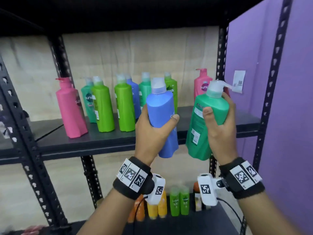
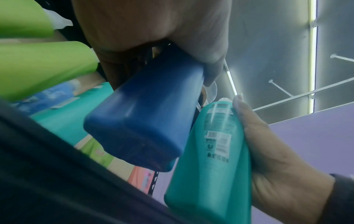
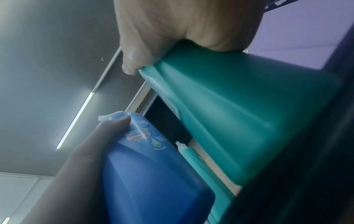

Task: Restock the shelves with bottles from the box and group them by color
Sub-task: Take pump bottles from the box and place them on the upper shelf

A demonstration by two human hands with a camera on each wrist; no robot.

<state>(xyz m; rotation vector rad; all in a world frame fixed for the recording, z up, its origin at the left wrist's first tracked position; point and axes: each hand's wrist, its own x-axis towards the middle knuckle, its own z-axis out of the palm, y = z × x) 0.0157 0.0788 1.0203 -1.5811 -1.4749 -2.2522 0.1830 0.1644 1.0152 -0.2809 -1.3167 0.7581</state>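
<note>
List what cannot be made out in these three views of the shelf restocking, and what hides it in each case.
- The box: in no view.
- Fronts of the blue bottle and teal bottle: head view shows mostly their backs; the left hand and right hand cover parts.
- Back-row blue bottle on the shelf: mostly behind green bottles.
- Small bottles below: labels too small, wrist cameras overlap them.
- Wrist views: shelf contents blurred.

Head cam looks forward and slightly down at the shelf (image 1: 105, 141) from close range, both hands in frame. Wrist cams sit under each wrist, facing up along the palm toward the ceiling, very close. All three share the blue bottle (image 1: 160, 116) and teal-green bottle (image 1: 203, 126).
</note>
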